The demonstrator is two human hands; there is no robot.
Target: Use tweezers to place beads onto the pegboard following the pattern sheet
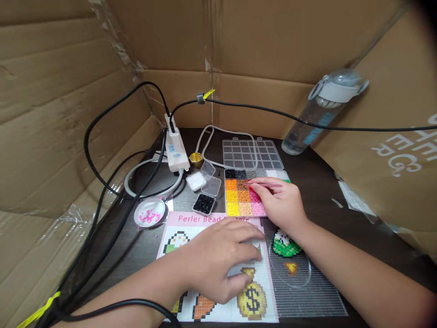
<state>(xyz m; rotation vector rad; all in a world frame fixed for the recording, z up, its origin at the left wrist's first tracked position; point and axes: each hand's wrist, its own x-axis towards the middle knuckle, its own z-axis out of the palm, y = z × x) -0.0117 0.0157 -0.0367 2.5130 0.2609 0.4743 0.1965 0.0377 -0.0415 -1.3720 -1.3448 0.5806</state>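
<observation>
My right hand point(283, 202) pinches a pair of pink tweezers point(271, 185) whose tip is over the brown compartment of a divided bead box point(225, 193). Whether a bead is at the tip is too small to tell. Fingers apart, my left hand point(223, 257) lies over a printed Perler bead pattern sheet point(221, 312) and holds nothing. Beside the sheet is a clear pegboard point(321, 294). A green and white bead figure point(287, 246) and a small brown and yellow bead patch point(291, 268) sit on it, the figure partly behind my right wrist.
Small boxes of white beads point(195, 181) and black beads point(204, 203) stand left of the bead box. Further left are a white dish point(138, 214) with pink beads and a power strip point(175, 152). A water bottle point(314, 120) leans against cardboard; black cables point(259, 107) cross the view.
</observation>
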